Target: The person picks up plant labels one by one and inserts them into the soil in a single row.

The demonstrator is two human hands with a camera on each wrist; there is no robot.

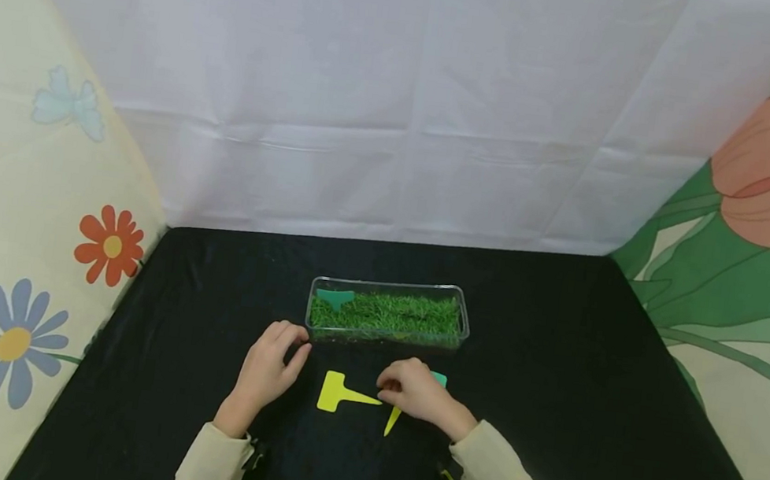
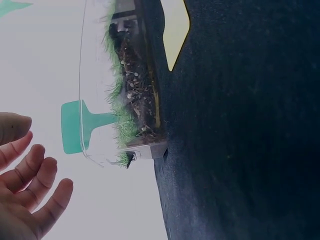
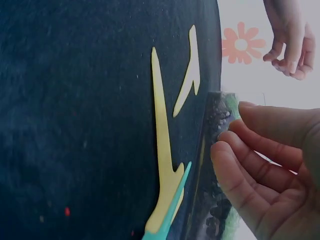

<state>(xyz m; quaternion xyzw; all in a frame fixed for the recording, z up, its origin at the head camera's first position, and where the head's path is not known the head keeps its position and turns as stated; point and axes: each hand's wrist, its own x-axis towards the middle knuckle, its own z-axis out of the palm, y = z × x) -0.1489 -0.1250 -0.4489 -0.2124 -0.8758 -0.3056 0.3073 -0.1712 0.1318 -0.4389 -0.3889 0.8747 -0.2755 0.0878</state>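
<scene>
My left hand hovers by the front left corner of a clear plastic planter, its fingers loosely bent around nothing. My right hand is above the black cloth with its thumb and fingertips apart and no object between them. Beneath it lie a yellow T-shaped plant label and a green label that overlaps its wide end; in the head view the hand partly covers both. Between the hands, another yellow plant label lies flat. Inside the planter, a green label stands upright in the grass at the left end.
Green grass fills the planter over dark soil. Black cloth covers the table. A white sheet hangs behind, and flower-printed panels stand at both sides.
</scene>
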